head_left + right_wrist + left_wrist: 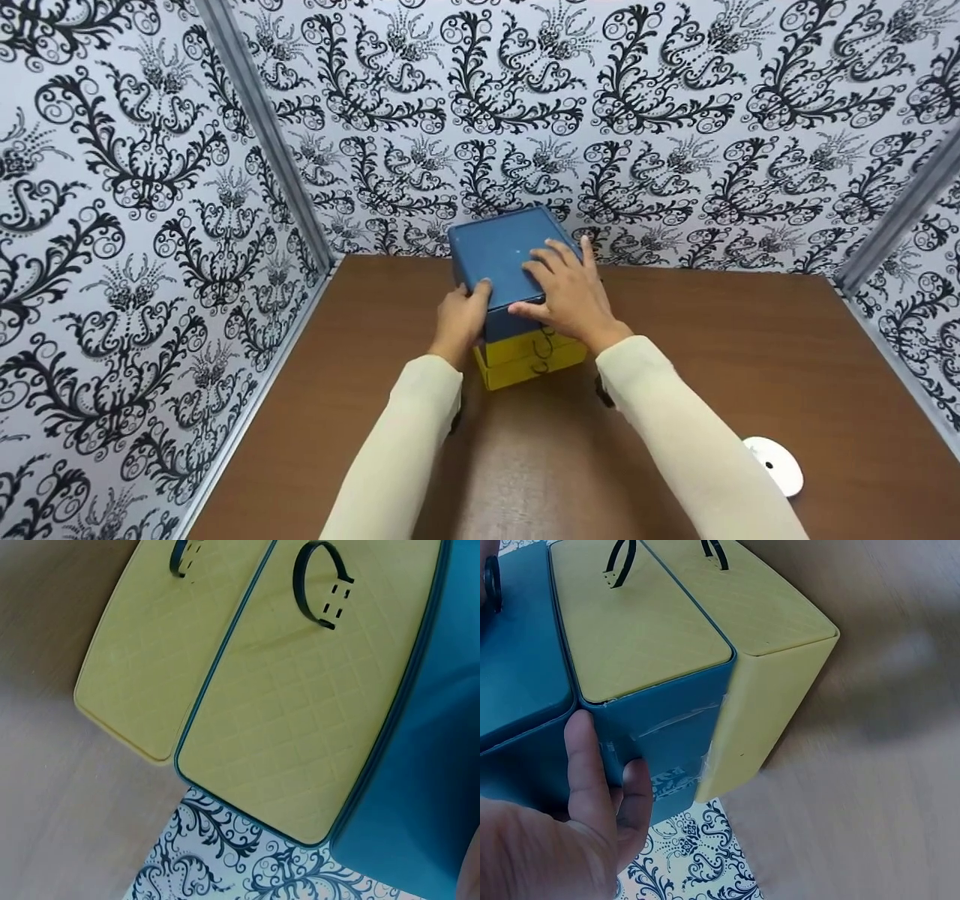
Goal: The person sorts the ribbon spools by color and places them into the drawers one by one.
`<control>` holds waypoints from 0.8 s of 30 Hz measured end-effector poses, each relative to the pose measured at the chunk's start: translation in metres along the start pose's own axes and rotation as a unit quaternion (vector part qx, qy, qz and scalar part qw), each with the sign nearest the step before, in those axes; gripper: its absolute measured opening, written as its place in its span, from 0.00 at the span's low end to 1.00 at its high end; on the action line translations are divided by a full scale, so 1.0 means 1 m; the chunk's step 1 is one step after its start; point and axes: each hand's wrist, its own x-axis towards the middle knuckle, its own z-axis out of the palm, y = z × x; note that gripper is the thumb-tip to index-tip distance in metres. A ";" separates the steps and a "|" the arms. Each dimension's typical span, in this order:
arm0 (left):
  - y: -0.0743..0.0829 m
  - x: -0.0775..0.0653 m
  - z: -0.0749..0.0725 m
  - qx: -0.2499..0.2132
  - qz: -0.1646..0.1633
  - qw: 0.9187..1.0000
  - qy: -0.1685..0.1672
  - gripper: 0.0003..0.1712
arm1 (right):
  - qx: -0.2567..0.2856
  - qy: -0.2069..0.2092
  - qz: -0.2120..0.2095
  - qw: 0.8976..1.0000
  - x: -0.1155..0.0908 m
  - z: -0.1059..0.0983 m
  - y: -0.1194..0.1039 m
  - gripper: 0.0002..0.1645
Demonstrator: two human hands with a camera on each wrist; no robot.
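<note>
Towards the back of the brown table (375, 322), a small blue-and-yellow drawer chest (504, 291) sat upright between a person's hands, apparently resting on the wood. The left hand (461, 319) was clamped on its near left edge, thumb over the top and the other fingers against the side. The right hand (571, 289) lay on top with its fingers spread apart, the outermost reaching the right edge. Probably this pairing steadied the chest: one hand braced the side while the other bore down from above. Both hands left free the black handles (298, 585) on the yellow drawer fronts (277, 697), which faced the person, perhaps so that they could be reached easily. Clear tape (679, 718) crossed the blue side beside the left fingers.

Behind the chest rose a patterned wall (525, 112), which would limit any push backwards; whether they touched I could not tell. Off to the right, well apart from the chest, lay a white round object (784, 465), partly hidden by the right sleeve (690, 435). Nothing visible blocked the near side except the forearms themselves.
</note>
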 end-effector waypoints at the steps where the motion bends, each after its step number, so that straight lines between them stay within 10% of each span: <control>1: 0.001 0.000 0.000 0.002 0.002 1.000 0.002 0.43 | 0.004 0.007 0.005 1.000 0.000 0.000 0.000 0.53; 12: -0.002 0.004 -0.006 -0.004 -0.005 1.000 0.000 0.43 | 0.158 0.136 0.011 0.978 -0.019 0.013 -0.010 0.34; 18: -0.002 0.004 -0.006 -0.002 0.000 1.000 -0.009 0.42 | 0.296 0.229 0.008 0.927 -0.051 0.008 -0.010 0.23; 24: 0.001 0.001 -0.003 -0.004 0.004 1.000 -0.013 0.42 | 0.398 0.258 0.137 0.869 -0.083 0.008 -0.001 0.15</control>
